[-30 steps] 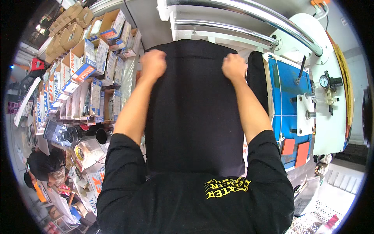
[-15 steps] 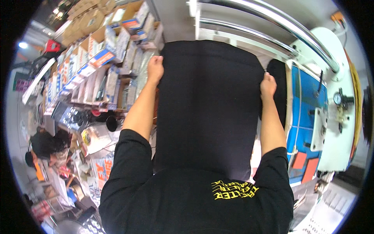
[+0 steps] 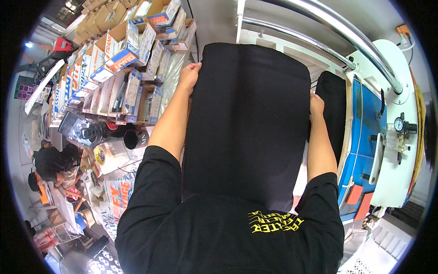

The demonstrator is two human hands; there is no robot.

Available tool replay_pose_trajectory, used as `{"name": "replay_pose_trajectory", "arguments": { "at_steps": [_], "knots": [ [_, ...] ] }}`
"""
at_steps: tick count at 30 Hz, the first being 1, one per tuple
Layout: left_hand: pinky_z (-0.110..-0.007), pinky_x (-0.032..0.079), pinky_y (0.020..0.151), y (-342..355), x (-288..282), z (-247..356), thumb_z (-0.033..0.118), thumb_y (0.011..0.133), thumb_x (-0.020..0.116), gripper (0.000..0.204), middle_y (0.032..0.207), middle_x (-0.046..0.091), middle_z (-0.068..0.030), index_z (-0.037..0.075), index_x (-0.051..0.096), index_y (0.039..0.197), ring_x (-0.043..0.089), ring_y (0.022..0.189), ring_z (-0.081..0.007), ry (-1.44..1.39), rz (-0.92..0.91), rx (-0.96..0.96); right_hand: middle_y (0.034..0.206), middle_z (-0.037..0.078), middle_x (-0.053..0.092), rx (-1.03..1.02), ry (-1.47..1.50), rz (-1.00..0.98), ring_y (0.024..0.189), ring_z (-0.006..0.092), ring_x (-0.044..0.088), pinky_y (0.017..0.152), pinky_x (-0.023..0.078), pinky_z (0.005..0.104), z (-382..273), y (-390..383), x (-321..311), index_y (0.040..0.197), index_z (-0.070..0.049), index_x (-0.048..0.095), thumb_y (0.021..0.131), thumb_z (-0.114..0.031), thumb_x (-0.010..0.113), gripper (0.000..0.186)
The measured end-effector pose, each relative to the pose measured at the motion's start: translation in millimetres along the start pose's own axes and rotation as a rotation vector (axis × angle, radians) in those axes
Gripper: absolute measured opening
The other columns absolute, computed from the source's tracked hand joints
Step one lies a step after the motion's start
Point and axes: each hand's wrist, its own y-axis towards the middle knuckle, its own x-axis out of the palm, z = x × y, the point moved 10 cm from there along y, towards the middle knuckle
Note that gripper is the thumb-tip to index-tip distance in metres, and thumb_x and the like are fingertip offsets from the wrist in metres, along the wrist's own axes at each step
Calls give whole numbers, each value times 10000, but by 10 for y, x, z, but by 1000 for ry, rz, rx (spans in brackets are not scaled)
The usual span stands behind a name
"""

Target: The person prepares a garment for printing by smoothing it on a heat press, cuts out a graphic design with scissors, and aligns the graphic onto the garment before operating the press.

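Note:
A broad black cloth point(image 3: 248, 118) lies smooth over a board with rounded far corners, right in front of my body. My left hand point(image 3: 189, 76) is at its left edge near the far corner, thumb up and fingers curled in at the side. On the right edge, a little nearer to me, my right hand point(image 3: 316, 106) closes its fingers on the cloth's side. The fingertips of both hands are partly hidden at the edges. What lies under the cloth cannot be seen.
A second black-covered board point(image 3: 332, 114) stands close on the right, beside a blue panel point(image 3: 362, 137) in a pale frame. Chrome bars point(image 3: 296, 41) cross beyond the board. A white machine arm with a pressure gauge point(image 3: 398, 124) is far right. Stacked cardboard boxes point(image 3: 121, 50) fill the left; a person point(image 3: 57, 164) is beyond.
My right hand has slid nearer to me along the cloth's right edge, away from the far corner. My left hand stays near the far left corner. The whole view has shifted slightly.

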Motion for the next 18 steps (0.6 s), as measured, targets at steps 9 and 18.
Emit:
{"name": "replay_pose_trajectory", "arguments": {
  "at_steps": [9, 18],
  "knots": [
    [-293, 466, 847, 202, -389, 118, 264, 1015, 584, 250, 968, 659, -24, 30, 667, 1048, 578, 904, -120, 12, 140, 249, 914, 192, 702, -232, -238, 282, 855, 319, 662, 819, 485, 404, -408, -168, -96, 983, 26, 696, 986, -350, 591, 390],
    [-336, 480, 836, 98, -296, 65, 281, 983, 606, 326, 973, 688, -106, -21, 673, 1085, 630, 897, -201, 329, 123, 96, 1057, 181, 714, -148, -362, 73, 1005, 302, 677, 901, 492, 389, -338, -151, 10, 1052, -10, 716, 959, -384, 610, 400]
  ]
}}
